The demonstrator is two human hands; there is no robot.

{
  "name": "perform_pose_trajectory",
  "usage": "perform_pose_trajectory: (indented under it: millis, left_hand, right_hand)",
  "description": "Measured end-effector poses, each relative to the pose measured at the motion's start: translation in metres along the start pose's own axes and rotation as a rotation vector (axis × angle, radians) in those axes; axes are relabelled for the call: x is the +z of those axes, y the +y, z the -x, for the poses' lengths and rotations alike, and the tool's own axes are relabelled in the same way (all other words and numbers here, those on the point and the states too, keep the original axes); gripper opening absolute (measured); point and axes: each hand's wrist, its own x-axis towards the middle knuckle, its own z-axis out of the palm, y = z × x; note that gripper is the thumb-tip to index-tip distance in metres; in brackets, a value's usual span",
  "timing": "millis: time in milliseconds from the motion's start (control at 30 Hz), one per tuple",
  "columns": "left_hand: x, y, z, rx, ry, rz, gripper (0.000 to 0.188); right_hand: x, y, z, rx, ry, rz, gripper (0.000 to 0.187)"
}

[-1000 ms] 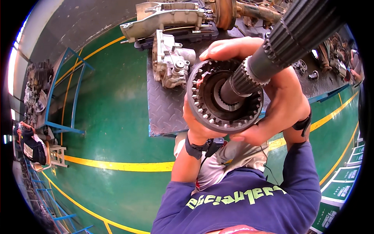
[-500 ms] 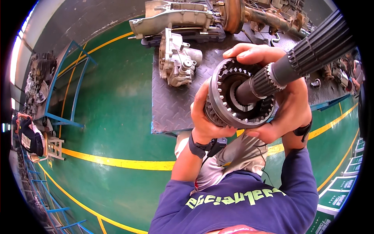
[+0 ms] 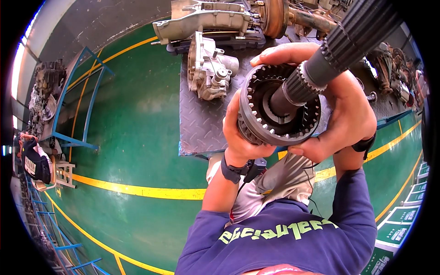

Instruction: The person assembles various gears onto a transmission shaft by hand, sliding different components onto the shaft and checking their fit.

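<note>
A dark steel transmission shaft (image 3: 354, 40) with splines rises tilted toward the upper right, close to the camera. Its lower end sits inside a toothed gear sleeve (image 3: 275, 134), whose inner teeth face up. My left hand (image 3: 240, 137) is closed round the sleeve's left side, thumb low along the outer rim. Around the right side curls my right hand (image 3: 346, 110), its fingers reaching over the far rim and its thumb on the near edge. The sleeve's underside is hidden, and so are some fingertips. Both hands hold the assembly above the workbench edge.
On the patterned metal workbench (image 3: 201, 130) stands a silver cast housing (image 3: 208, 68). Behind it lie a long pale casing (image 3: 206, 23) and a rusty drum (image 3: 273, 18). Loose metal parts crowd the bench's right side. A blue-framed stand (image 3: 59, 121) with machinery is at far left.
The shaft's upper end has swung left and stands steeper. The sleeve has shifted slightly left and up, with my right hand turned further round it. Both hands keep hold.
</note>
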Motion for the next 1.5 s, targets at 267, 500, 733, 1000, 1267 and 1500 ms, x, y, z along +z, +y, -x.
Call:
perform_pose_trajectory:
  millis: [267, 500, 733, 1000, 1267, 1500]
  left_hand:
    - [-0.005, -0.019, 0.0, 0.115, -0.003, 0.01, 0.112]
    - [-0.008, -0.013, -0.003, 0.084, -0.036, -0.03, 0.114]
    - [-0.006, -0.014, 0.0, -0.032, -0.077, 0.127, 0.116]
    - [-0.004, -0.01, -0.01, 0.099, -0.079, 0.035, 0.122]
    - [-0.001, -0.006, -0.01, 0.005, -0.075, 0.077, 0.112]
    - [0.007, 0.005, -0.012, -0.057, 0.058, 0.034, 0.106]
  right_hand:
    - [0.01, -0.018, 0.004, 0.232, 0.088, 0.007, 0.087]
    - [0.003, -0.018, -0.006, 0.031, -0.038, 0.309, 0.086]
    - [0.012, 0.001, -0.002, -0.025, 0.011, 0.11, 0.081]
    - [0.014, 0.005, 0.001, -0.033, 0.052, 0.092, 0.08]
    - [0.011, 0.006, 0.001, -0.003, 0.055, 0.039, 0.082]
    - [0.024, 0.001, -0.003, 0.202, 0.161, 0.155, 0.08]
